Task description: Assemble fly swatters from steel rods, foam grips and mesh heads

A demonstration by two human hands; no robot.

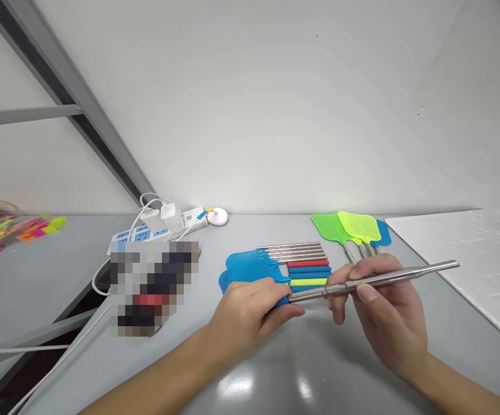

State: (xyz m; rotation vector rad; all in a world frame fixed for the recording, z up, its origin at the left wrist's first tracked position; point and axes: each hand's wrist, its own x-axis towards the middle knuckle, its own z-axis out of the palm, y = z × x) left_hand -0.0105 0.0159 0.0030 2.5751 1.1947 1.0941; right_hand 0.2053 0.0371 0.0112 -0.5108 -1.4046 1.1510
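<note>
two bare hands hold one slim metal rod (386, 279) between them, above the near middle of a grey surface (340, 380). the step in hand looks like joining or adjusting this rod and the blue end piece (281, 301) at its left tip; whether that piece is seated fully cannot be told, because fingers cover most of it. the next move seems to call for a firm hold on the blue end and a straight push or twist along the rod, keeping both in line.

the left hand (247, 305) is closed around the blue end piece, thumb below and fingers over the top. the right hand (390, 323) pinches the rod near its middle, thumb on the near side and fingers curled behind; the rod slants slightly up to the right, its far tip free.

beyond the left hand lie overlapping blue swatter heads (249, 266). right of them, a row of bare metal tubes (295, 253) lies on the far side, with red, blue and yellow sleeves (309, 270) nearer. farther right, beyond the right hand, green, yellow and blue swatters (360, 226) rest with metal stems attached. at the far left stands a white power strip (196, 217) with cables.
</note>
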